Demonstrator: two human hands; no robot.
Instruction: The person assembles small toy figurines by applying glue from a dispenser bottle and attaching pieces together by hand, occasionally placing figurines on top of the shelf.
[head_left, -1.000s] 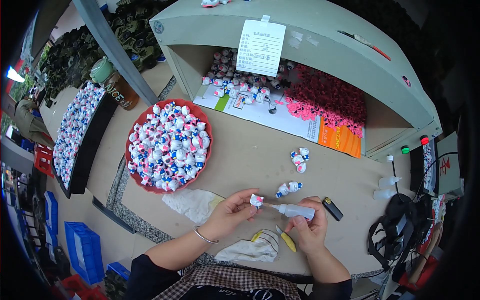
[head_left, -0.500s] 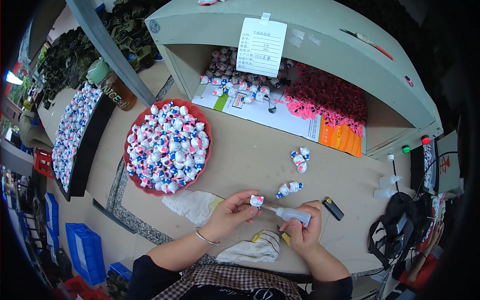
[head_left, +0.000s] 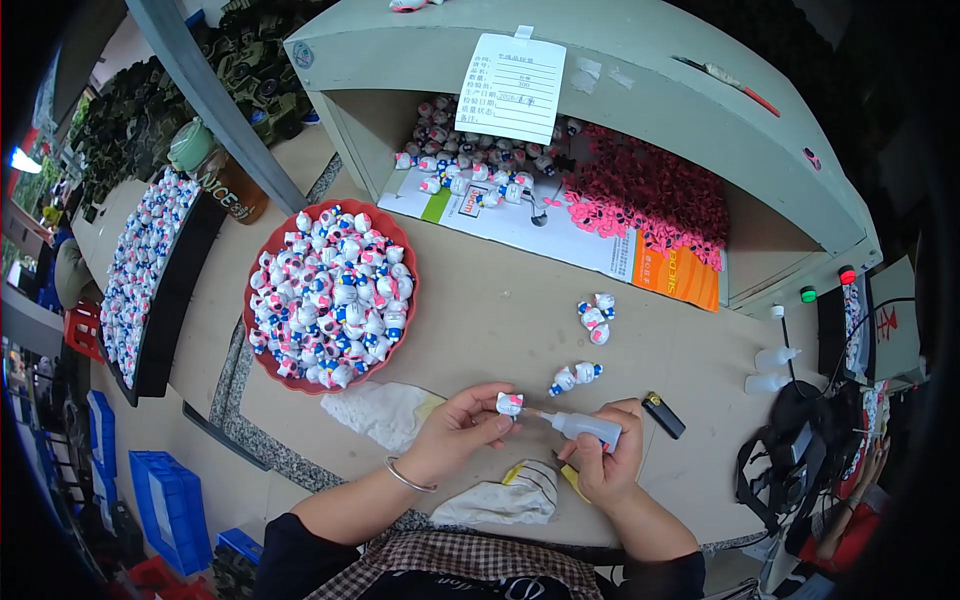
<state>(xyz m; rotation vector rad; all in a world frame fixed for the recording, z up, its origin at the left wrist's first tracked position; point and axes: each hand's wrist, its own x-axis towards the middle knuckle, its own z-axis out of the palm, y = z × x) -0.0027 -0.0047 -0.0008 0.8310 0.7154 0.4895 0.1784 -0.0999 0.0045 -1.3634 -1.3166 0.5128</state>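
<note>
Between its thumb and fingers, my left hand (head_left: 460,430) pinches a small white cat figurine (head_left: 510,404). My right hand (head_left: 612,458) grips a translucent glue bottle (head_left: 588,430), lying nearly level. Its thin nozzle points left and reaches the figurine's side; whether it touches I cannot tell. Past my hands, figurines in white, blue and pink lie on the table in two small groups, one nearer (head_left: 575,378) and one farther (head_left: 596,318). A red scalloped bowl (head_left: 412,300) heaped with such figurines stands to the left of my hands.
White cloths (head_left: 378,412) lie beside and below my left hand. A black lighter (head_left: 663,415) rests right of the bottle. Behind stands a grey cabinet (head_left: 640,70) holding figurines and pink pieces. Two more bottles (head_left: 768,384), a black tray (head_left: 165,345) and blue crates (head_left: 172,505) are around.
The whole view has shifted slightly. Both hands keep their holds on the figurine and the glue bottle, with almost no movement between them.
</note>
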